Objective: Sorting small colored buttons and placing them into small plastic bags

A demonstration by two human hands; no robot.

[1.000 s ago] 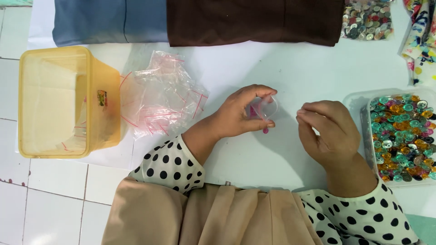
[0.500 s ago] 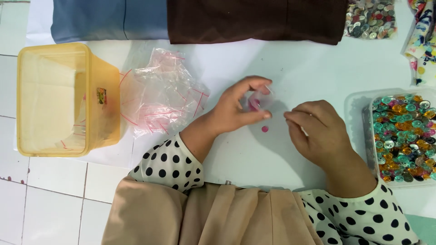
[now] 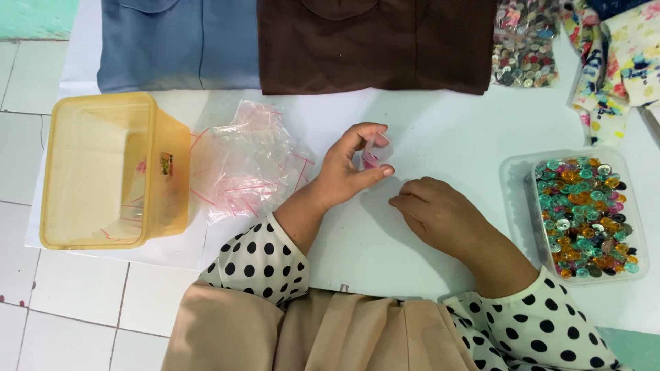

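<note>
My left hand point(image 3: 347, 168) holds a small clear plastic bag point(image 3: 372, 154) with a pink strip between thumb and fingers, just above the white table point(image 3: 440, 124). My right hand point(image 3: 436, 213) rests knuckles-up on the table to the right of it, fingers curled with the tips pressed down on the surface; whatever lies under them is hidden. A clear tub of colourful buttons point(image 3: 583, 213) stands to the right of that hand.
A heap of small clear bags point(image 3: 244, 165) lies left of my left hand, next to a yellow plastic box point(image 3: 110, 172) tipped on its side. Folded blue cloth point(image 3: 175, 45) and brown cloth point(image 3: 375, 45) lie at the back, with a bag of buttons point(image 3: 526, 41) and patterned fabric point(image 3: 619, 48).
My right hand has moved down and left onto the table, covering the spot where a pink button lay. The left hand stays raised with the small bag.
</note>
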